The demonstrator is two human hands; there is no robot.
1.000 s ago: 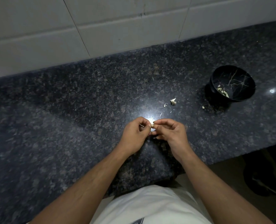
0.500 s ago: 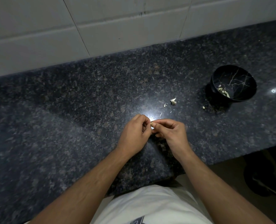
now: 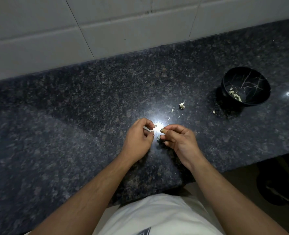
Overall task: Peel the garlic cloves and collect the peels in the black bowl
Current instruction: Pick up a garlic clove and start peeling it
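My left hand pinches a small pale garlic clove between thumb and curled fingers, low over the dark granite counter. My right hand is just to its right, thumb and forefinger pinching a tiny bit of peel; a bright glare sits between the two hands. The black bowl stands at the far right with several pale peels inside it. A garlic piece and small peel scraps lie on the counter between my hands and the bowl.
A white tiled wall backs the counter. The counter's front edge runs diagonally at the lower right, with dark floor beyond. One scrap lies beside the bowl's base.
My hands, which were touching around the clove, have drawn a little apart; the right hand has pulled away to the right with a bit of peel.
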